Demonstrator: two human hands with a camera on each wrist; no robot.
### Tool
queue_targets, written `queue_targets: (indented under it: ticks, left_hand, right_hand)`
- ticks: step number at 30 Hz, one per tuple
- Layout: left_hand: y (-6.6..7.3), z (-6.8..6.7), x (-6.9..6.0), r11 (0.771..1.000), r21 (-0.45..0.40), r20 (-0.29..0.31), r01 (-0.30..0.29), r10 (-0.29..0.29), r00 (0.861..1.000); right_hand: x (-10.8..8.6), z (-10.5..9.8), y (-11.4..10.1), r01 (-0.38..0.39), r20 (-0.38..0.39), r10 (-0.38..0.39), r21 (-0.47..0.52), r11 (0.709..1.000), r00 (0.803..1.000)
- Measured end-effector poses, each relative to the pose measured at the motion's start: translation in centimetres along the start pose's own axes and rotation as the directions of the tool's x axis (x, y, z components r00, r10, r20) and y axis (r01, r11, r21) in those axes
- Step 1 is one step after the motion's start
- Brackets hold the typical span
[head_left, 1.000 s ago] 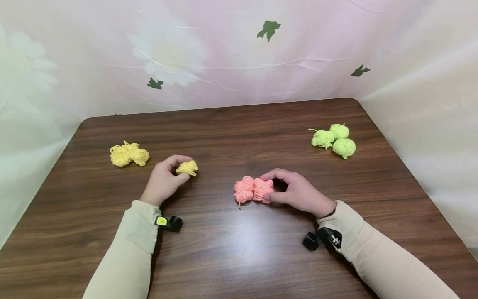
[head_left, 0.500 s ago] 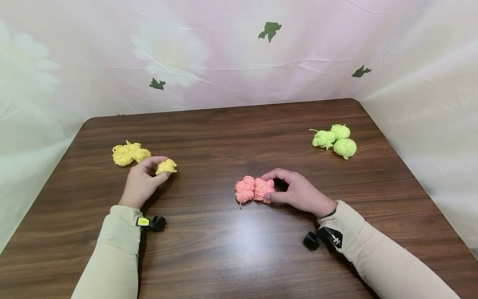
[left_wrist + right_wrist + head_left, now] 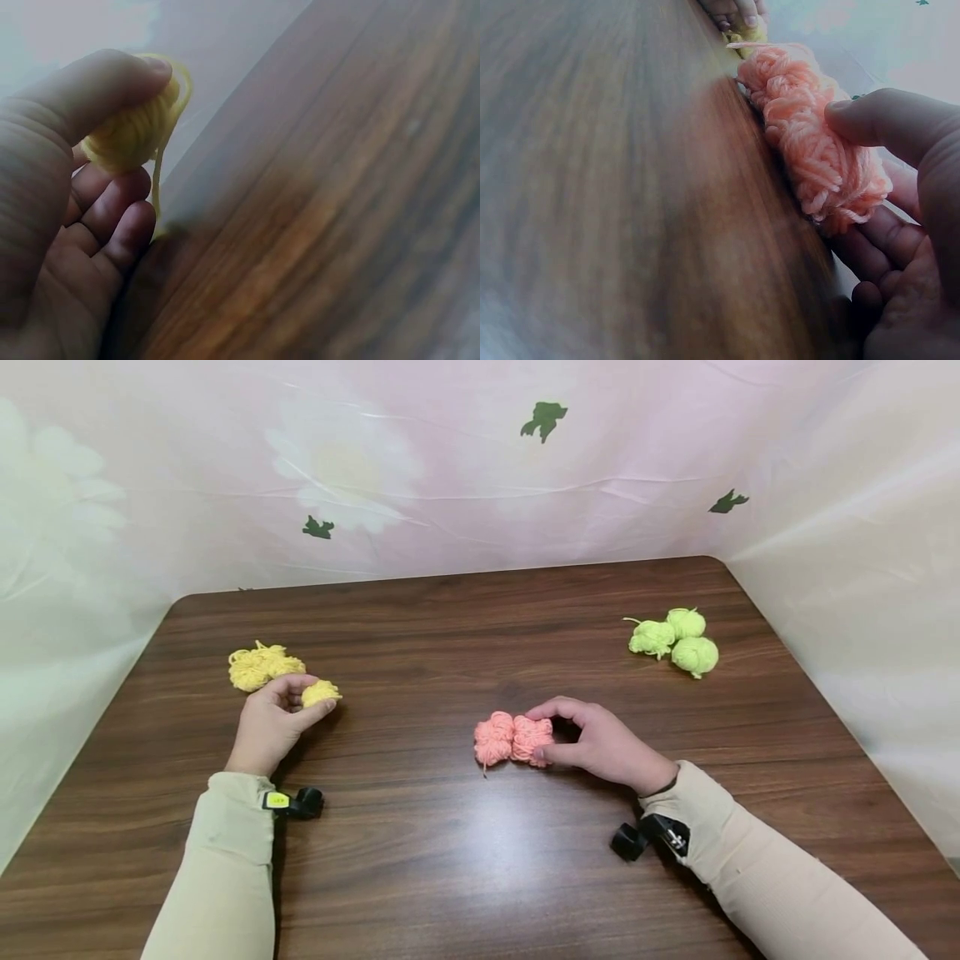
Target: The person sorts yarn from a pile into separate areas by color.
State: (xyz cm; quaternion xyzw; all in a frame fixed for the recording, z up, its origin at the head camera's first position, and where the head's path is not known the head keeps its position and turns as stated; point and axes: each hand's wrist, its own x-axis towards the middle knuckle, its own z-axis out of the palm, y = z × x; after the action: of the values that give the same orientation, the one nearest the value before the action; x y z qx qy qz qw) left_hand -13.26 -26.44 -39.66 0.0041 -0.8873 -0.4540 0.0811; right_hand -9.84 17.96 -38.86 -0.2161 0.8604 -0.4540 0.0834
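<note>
My left hand (image 3: 270,722) pinches a small yellow yarn ball (image 3: 321,693) between thumb and fingers. In the left wrist view a loose strand hangs from this yarn ball (image 3: 131,139). Just behind the hand lies a cluster of yellow yarn balls (image 3: 258,666), partly covered by the fingers. Near the middle of the table, my right hand (image 3: 603,745) holds the right one of two pink yarn balls (image 3: 532,739), thumb in front and fingers behind. The other pink yarn ball (image 3: 493,740) sits against its left side, a short strand trailing from it.
Three green yarn balls (image 3: 667,639) lie together at the back right of the dark wooden table (image 3: 450,635). A pale floral curtain (image 3: 450,468) surrounds the table's back and sides. Each wrist wears a black camera mount (image 3: 303,803).
My left hand has moved left with the yellow yarn ball, up close to the yellow cluster. My right hand and the pink yarn balls have stayed in place.
</note>
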Motion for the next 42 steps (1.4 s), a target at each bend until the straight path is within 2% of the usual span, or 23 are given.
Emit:
queue_targets:
  ticks: [8, 16, 21, 25, 42]
  left_hand:
    - [-0.1, -0.9, -0.4, 0.996, 0.09, -0.028, 0.025, -0.023, 0.999]
    - [-0.5, -1.8, -0.7, 0.983, 0.153, -0.063, 0.098, -0.089, 0.994]
    - [-1.1, -2.0, -0.5, 0.972, 0.173, -0.099, 0.157, -0.142, 0.985]
    - [-1.4, -2.2, -0.4, 0.962, 0.177, -0.149, 0.206, -0.181, 0.972]
    - [-1.8, -3.1, -0.1, 0.937, 0.218, -0.224, 0.274, -0.225, 0.948]
  right_hand:
    - [0.1, 0.0, 0.1, 0.002, 0.0, -0.002, 0.001, 1.0, 1.0]
    - [0.2, 0.1, 0.2, -0.001, 0.006, 0.001, 0.003, 1.0, 1.0]
    - [0.2, 0.1, 0.2, -0.001, 0.005, 0.001, 0.0, 1.0, 1.0]
    - [0.2, 0.1, 0.2, -0.001, 0.006, 0.001, 0.003, 1.0, 1.0]
    - [0.0, 0.0, 0.2, -0.005, -0.002, 0.005, 0.007, 1.0, 1.0]
